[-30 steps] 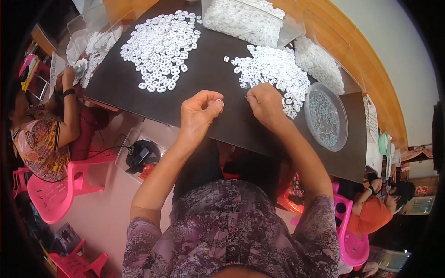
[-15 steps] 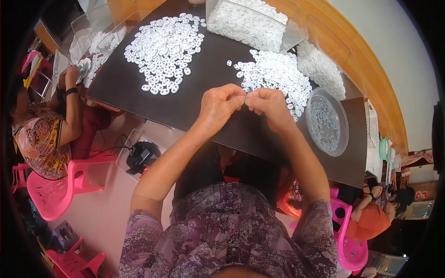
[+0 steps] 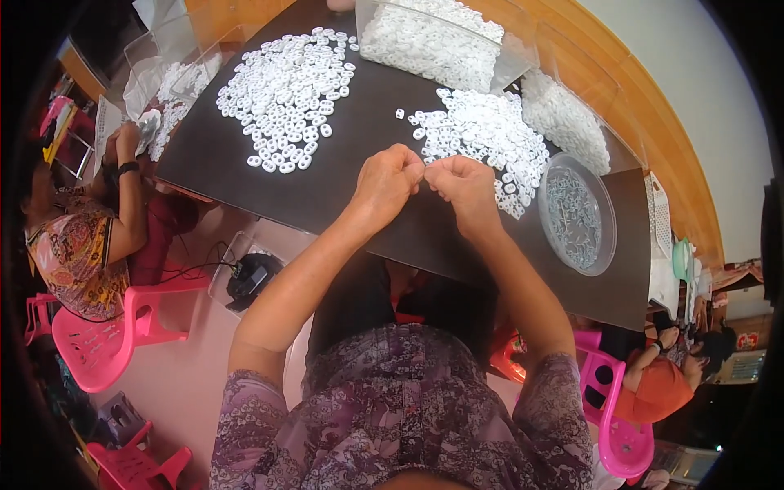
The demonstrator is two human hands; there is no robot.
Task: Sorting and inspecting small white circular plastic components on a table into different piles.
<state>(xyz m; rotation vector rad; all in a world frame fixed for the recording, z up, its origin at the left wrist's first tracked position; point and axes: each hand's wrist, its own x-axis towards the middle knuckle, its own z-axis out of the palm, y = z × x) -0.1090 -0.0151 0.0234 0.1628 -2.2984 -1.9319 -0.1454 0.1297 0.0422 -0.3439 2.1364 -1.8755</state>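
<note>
Together now, fingertip to fingertip, the left hand [image 3: 384,180] and the right hand [image 3: 467,181] stand closer than in the frame of a second ago, where a clear gap parts them. Fingers of both hands are drawn into tight pinches; whatever lies between the tips (if anything does) is too small and too covered to tell.

They meet above the near part of the dark worktop [image 3: 204,151], inside its near edge, with both forearms crossing that edge. Such a pinch seems to suit very small parts, and the supplies look set out to keep each hand's reach short. A left pile [image 3: 286,94] of white two-holed pieces spreads toward the worktop's left edge; a right pile [image 3: 482,131] of white pieces lies just beyond the right hand.

Near the right edge sits a round clear tub [image 3: 610,237] of small grey-green parts, beside the right forearm. At the far edge, a clear bin [image 3: 516,61] full of white pieces stands behind the right pile, which lies between it and the right hand; another mass of white pieces [image 3: 563,122] lines the far right. A seated co-worker [image 3: 82,253] is off the left edge, near a pink chair [image 3: 94,347].
</note>
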